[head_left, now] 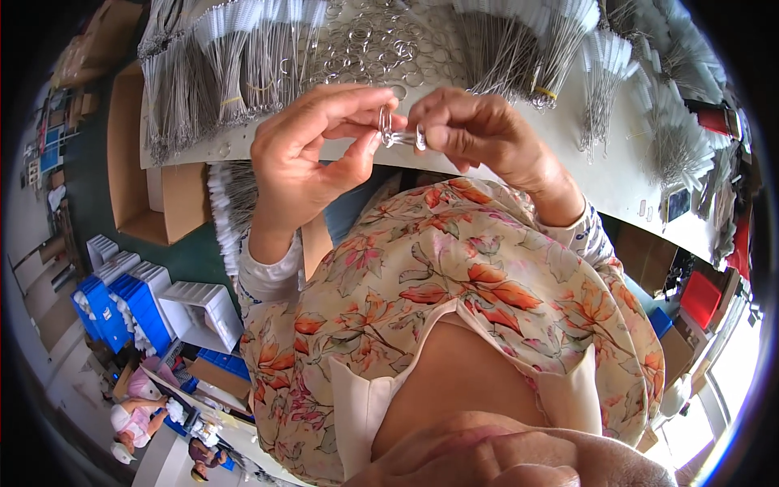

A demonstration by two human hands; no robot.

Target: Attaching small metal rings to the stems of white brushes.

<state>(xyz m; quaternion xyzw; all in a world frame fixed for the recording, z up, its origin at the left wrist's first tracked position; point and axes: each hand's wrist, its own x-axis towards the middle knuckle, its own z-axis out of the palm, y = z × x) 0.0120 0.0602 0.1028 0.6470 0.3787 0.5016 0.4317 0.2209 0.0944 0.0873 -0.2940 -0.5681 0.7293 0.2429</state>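
Both hands are raised close together above the near edge of the white table. My left hand (312,146) pinches a shiny metal ring (385,122) between thumb and fingertips, and the ring stands on edge. From the other side, my right hand (495,134) is closed, thumb against the fingers, on small wire loops (406,139) that reach to the ring. The loops and ring touch or overlap; whether they are threaded together I cannot tell. Beyond the hands lies a loose heap of metal rings (369,49).
Bundles of thin wire brushes with white bristles (243,49) lie left of the rings, with more bundles (560,40) to the right. A cardboard box (154,187) stands left of the white table (584,162). Blue and white crates (142,304) sit lower left, near other people (138,418).
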